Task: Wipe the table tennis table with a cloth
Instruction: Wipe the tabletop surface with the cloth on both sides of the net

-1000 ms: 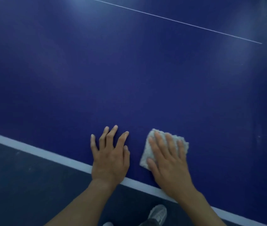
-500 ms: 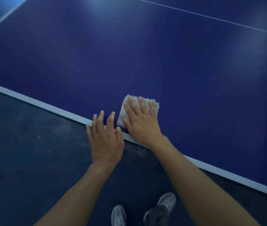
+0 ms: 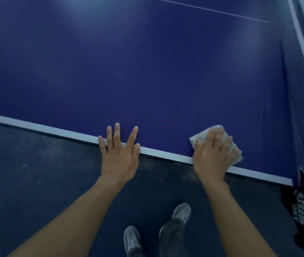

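The right hand (image 3: 212,154) is pressing flat on the cloth (image 3: 237,154). Its fingers are lying almost straight on top, pushing the cloth down, not wrapping round it. The cloth is sitting on the blue surface (image 3: 147,71), right by the white edge line (image 3: 54,129) on the near side.

The left hand (image 3: 118,156) is lying open on that same edge. Its fingers are straight and spread out, and it is holding nothing. It looks like it is just helping the person lean.

Here is what is changing. A moment ago the two hands were side by side, almost touching. Now they are well apart, because the right hand is sliding the cloth along the near edge toward the net (image 3: 296,108). The left hand is staying back.

I think this means the strip along the near edge is getting wiped, and the cloth is getting close to the net end. The big blue middle, out to the thin white line far away, probably still needs wiping. So the job looks only partly done. The person is standing on the dark floor (image 3: 36,182) in grey shoes (image 3: 132,240).
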